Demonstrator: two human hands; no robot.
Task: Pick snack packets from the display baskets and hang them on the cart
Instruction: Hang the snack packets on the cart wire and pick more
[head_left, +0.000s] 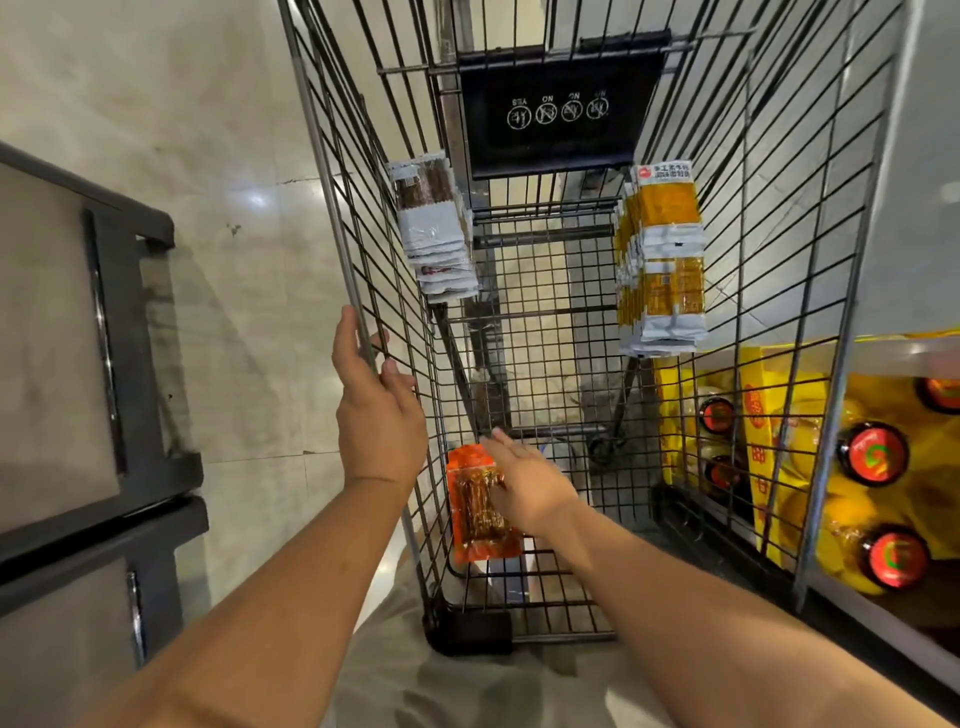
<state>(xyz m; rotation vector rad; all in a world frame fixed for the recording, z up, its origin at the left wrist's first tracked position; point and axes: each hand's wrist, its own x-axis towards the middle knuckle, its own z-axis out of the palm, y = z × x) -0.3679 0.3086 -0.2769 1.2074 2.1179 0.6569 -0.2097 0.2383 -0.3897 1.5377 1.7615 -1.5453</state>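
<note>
A wire shopping cart (545, 322) fills the middle of the head view. My left hand (376, 400) grips the cart's left rim, thumb inside the mesh. Low inside the cart, my right hand (524, 483) holds an orange snack packet (475, 514) against the left wall; its fingers lie along the packet's right side. A bunch of grey-and-brown packets (436, 228) hangs on the left wall further in. Hanging on the right wall is a thick bunch of yellow-and-white packets (662, 260).
A black flap with warning icons (558, 109) closes the cart's far end. Right of the cart, a shelf holds yellow packages and dark bottles with red caps (872, 452). A dark-framed cabinet (93, 374) stands to the left on the pale tiled floor.
</note>
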